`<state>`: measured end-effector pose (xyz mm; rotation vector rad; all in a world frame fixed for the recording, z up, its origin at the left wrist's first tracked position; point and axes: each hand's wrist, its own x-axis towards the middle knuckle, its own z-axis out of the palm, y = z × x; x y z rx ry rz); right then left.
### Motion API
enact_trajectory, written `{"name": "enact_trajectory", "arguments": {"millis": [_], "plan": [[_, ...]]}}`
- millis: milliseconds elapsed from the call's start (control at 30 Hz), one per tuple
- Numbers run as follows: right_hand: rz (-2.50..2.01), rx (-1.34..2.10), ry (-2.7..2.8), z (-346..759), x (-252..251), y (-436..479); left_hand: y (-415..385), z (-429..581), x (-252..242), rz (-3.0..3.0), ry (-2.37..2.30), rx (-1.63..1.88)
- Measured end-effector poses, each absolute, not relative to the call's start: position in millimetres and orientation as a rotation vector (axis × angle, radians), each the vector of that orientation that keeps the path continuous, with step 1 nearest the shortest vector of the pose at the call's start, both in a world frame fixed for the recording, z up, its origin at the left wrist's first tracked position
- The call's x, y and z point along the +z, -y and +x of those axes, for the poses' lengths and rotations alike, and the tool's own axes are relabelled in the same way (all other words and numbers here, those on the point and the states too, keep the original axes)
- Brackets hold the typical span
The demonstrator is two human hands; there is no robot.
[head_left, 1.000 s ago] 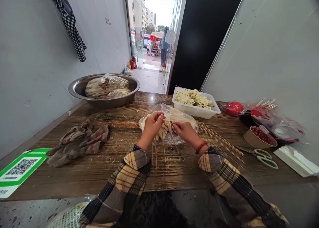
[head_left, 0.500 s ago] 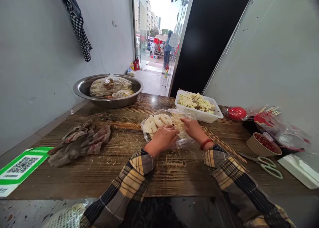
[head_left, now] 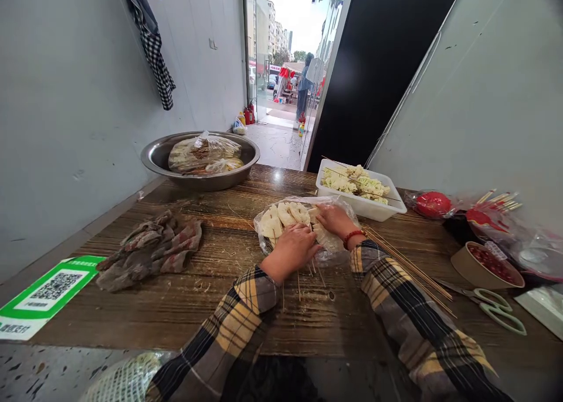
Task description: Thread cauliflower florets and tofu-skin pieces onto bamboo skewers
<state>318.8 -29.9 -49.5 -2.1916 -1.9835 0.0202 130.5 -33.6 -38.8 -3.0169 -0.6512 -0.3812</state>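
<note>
A clear plastic bag (head_left: 268, 247) lies on the wooden table (head_left: 211, 308) in front of me, with pale folded food pieces (head_left: 284, 214) threaded on thin bamboo skewers (head_left: 299, 285) resting on it. My left hand (head_left: 292, 251) lies palm down over the near skewered pieces, fingers curled on them. Just right of it, my right hand (head_left: 334, 220) presses on the pale pieces at the bag's right side, its fingers bent. A red bead bracelet circles the right wrist. Both sleeves are plaid.
A steel basin (head_left: 153, 156) with bagged food stands at the back left. At back right is a white tray (head_left: 365, 208) of finished skewers. Loose skewers (head_left: 409, 267), scissors (head_left: 497, 311), a paper bowl (head_left: 475, 270), a rag (head_left: 149, 252) and a green QR sheet (head_left: 44, 290) surround me.
Both hands dropped from lifting skewered pieces to resting flat on the pile on the bag. The view shifted left and slightly down.
</note>
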Motion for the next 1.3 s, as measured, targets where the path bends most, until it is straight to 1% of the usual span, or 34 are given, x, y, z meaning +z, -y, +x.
{"name": "enact_trajectory", "arguments": {"millis": [267, 500, 800, 1300], "plan": [[-2.316, 0.010, 1.927, 322, -38, 43, 33, 131, -40, -3.023, 0.656, -0.407], [-2.488, -0.036, 1.843, 331, -37, 58, 34, 131, -39, -3.034, 0.677, -0.397], [-2.450, 0.024, 1.911, 326, -44, 32, 34, 130, -41, -3.020, 0.666, -0.405], [-2.560, 0.102, 1.677, 329, -60, 8, 36, 129, -39, -3.033, 0.689, -0.363]]}}
